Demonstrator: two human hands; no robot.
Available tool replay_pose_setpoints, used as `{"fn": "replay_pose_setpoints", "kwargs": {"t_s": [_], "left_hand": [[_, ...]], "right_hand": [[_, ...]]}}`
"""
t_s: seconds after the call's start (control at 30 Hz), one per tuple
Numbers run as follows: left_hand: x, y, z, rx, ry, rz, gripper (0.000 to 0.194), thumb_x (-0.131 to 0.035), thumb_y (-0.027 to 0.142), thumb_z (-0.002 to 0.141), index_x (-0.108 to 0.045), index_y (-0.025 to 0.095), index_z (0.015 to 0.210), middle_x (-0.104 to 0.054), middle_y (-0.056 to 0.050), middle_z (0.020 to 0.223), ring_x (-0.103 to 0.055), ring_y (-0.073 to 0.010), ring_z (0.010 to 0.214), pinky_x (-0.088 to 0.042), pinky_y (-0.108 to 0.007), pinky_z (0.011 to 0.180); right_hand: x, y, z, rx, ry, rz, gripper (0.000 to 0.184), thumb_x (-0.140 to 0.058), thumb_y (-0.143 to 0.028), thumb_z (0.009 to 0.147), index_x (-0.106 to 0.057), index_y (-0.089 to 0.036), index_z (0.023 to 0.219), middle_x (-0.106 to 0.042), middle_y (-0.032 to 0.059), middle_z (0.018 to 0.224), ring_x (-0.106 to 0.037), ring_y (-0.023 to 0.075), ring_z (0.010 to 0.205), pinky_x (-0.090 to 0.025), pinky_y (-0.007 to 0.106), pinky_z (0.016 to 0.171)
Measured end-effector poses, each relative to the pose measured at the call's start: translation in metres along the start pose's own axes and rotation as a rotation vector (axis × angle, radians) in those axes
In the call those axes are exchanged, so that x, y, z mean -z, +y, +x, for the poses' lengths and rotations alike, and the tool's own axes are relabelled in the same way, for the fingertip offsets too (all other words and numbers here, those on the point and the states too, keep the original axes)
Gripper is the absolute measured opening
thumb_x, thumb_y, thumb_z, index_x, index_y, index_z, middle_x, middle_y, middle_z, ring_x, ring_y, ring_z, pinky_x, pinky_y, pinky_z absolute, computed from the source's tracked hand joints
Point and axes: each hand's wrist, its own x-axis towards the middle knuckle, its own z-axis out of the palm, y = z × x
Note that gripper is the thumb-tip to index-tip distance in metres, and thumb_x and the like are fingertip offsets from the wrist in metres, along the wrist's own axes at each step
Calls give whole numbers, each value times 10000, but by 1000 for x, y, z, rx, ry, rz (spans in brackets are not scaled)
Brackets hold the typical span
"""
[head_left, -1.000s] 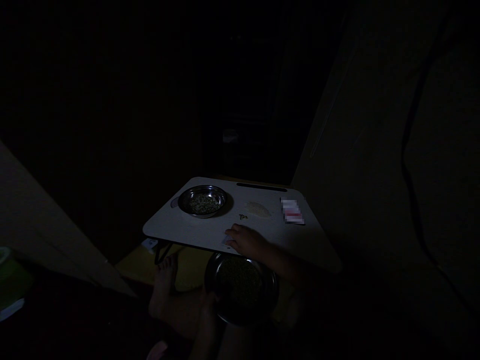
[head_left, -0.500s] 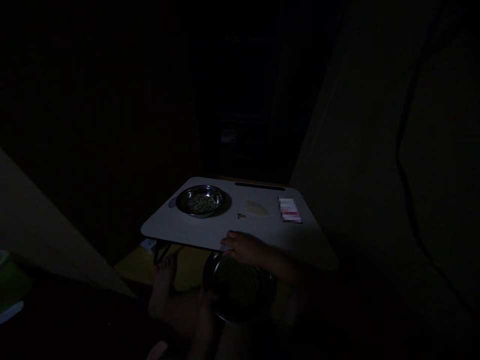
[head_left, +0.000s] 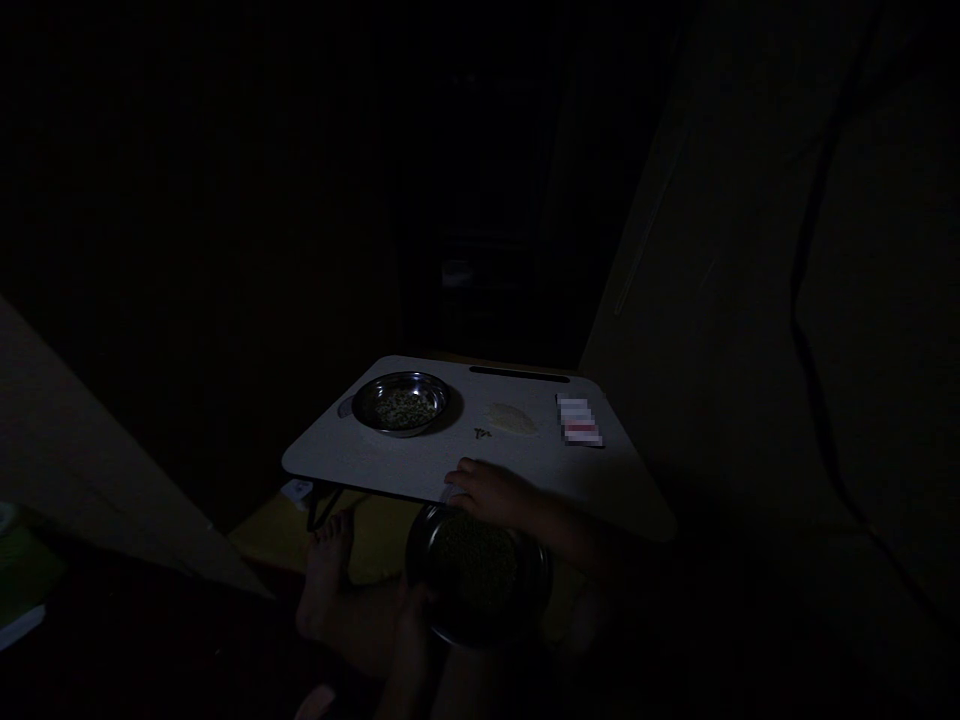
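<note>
Though illegible, pixelated red-striped panel (head_left: pixel 579 420) beyond right grip (head_left: pixel 486 492) and lower bowl (head_left: pixel 424 542).

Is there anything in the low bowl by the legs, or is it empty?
The low bowl isn't empty: small greenish bits cover much of its bottom. It's too dark to tell how deep they are.

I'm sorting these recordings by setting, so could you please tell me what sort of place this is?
Probably a dim room at home: a low table, a metal bowl on it, and a bare foot.
</note>
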Motion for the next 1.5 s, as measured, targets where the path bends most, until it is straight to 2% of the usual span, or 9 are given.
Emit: {"fn": "replay_pose_setpoints", "kwargs": {"t_s": [0.17, 0.27, 0.4, 0.47, 0.6, 0.77, 1.07, 1.37, 1.5], "left_hand": [[3, 14, 1, -39, 40, 61, 570, -527, 222, 572, -445, 229, 1136, -403, -52, 1234, -309, -304, 1167, -252, -482, 960], [2, -2, 16, 13, 78, 20, 478, -496, 205, 591, -498, 213, 1069, -463, -53, 1172, -356, -292, 1137, -288, -482, 931], [4, -37, 54, 104, 19, -24, 269, -368, 179, 652, -584, 148, 809, -585, -71, 906, -413, -289, 1086, -280, -512, 907], [6, -41, 61, 112, 8, -8, 261, -373, 170, 647, -584, 143, 798, -585, -72, 908, -421, -284, 1078, -283, -495, 916], [7, -5, 37, 38, -15, 71, 383, -444, 173, 606, -540, 162, 976, -520, -65, 1091, -386, -285, 1113, -288, -461, 940], [6, 41, 12, -44, 56, 120, 559, -492, 213, 585, -432, 213, 1140, -416, -35, 1226, -312, -285, 1169, -252, -458, 972], [8, 27, 24, -29, 8, 135, 570, -507, 198, 566, -423, 267, 1126, -419, -19, 1219, -319, -281, 1168, -264, -477, 965], [8, 48, 16, -80, 83, 132, 557, -492, 222, 602, -406, 228, 1153, -414, -40, 1225, -321, -278, 1168, -280, -466, 964], [8, 47, 17, -68, 80, 131, 525, -475, 209, 615, -422, 243, 1136, -427, -32, 1214, -323, -275, 1167, -272, -474, 965]], "right_hand": [[2, 10, 4, -117, -4, 0, 309, -405, -356, 810, -508, -192, 1052, -517, 57, 965, -493, 140, 873, -372, 243, 743], [4, 24, 5, -238, 14, -36, 298, -408, -342, 808, -518, -192, 1041, -519, 66, 1017, -482, 149, 921, -359, 244, 776], [6, 46, 5, -386, 17, -103, 322, -396, -350, 809, -514, -176, 1053, -530, 82, 1030, -488, 158, 912, -364, 247, 771], [7, 55, 4, -448, 6, -133, 333, -372, -365, 817, -516, -180, 1053, -538, 82, 1015, -497, 157, 888, -366, 248, 762], [9, 61, 7, -505, -18, -181, 346, -349, -368, 828, -509, -176, 1066, -531, 83, 1040, -488, 153, 910, -352, 235, 775], [10, 58, 14, -459, -22, -226, 338, -329, -353, 837, -528, -151, 1022, -540, 97, 1003, -488, 162, 905, -355, 231, 755], [12, 53, 20, -576, -25, -234, 364, -299, -384, 841, -545, -141, 957, -539, 109, 961, -522, 154, 828, -371, 239, 675], [10, 58, 17, -617, -9, -263, 371, -316, -406, 831, -549, -142, 948, -543, 105, 947, -537, 165, 817, -392, 249, 650], [10, 58, 16, -606, 0, -272, 374, -304, -399, 839, -542, -141, 968, -534, 112, 964, -534, 165, 844, -390, 251, 682]]}}
